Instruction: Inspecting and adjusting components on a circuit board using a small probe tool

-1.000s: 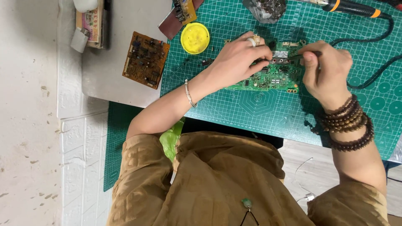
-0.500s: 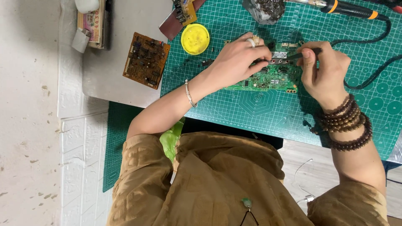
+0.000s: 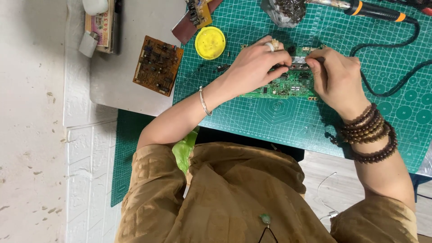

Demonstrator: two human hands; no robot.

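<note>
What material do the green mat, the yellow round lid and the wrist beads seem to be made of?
Green mat: likely soft matte vinyl, printed with grid lines. Yellow round lid: probably plastic, evenly coloured with a slight sheen. Wrist beads: apparently polished wood, brown and glossy.

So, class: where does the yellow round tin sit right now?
In the head view, the yellow round tin sits at the cutting mat's upper left edge, just left of the left hand.

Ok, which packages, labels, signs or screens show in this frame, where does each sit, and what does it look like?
Printed pack or booklet: top left on the grey table, flat and rectangular, pinkish and yellow face, partly under a white object.
Small tag or box: beside that pack, pale grey, rectangular.
Round tin: on the green cutting mat, left of the left hand, yellow.
No screens or signs in view.
</note>
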